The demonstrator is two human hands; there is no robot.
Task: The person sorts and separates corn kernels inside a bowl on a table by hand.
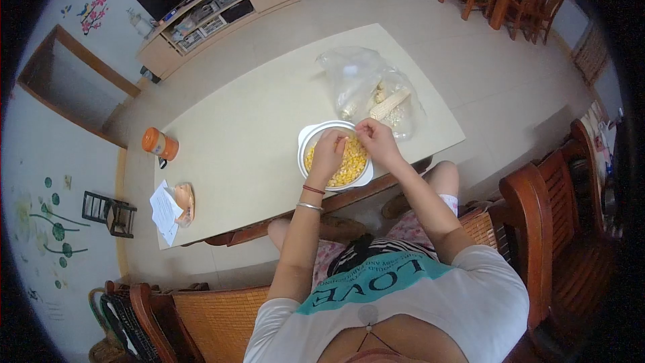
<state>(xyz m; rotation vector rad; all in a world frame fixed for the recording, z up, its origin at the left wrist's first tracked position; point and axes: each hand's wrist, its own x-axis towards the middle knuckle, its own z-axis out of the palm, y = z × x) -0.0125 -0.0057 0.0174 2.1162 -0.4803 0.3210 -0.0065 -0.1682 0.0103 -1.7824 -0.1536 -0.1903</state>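
A white bowl (302, 154) with side handles stands near the table's front edge, holding loose yellow corn kernels (349, 169). Over its left part is my left hand (328, 153), fingers curled together above the kernels. My right hand (377, 141) is at the bowl's upper right rim, its thumb and fingers pinched. Whatever either hand holds is too small or hidden to make out. Just beyond the bowl lies a clear plastic bag (353, 70), with a pale stripped corncob (390, 104) and other pale scraps in it.
An orange-lidded jar (160, 144) lies at the left end of the pale table (248, 128). Papers (163, 212) and a small packaged item (184, 203) are near the front left corner. A wooden armchair (537, 228) stands to my right.
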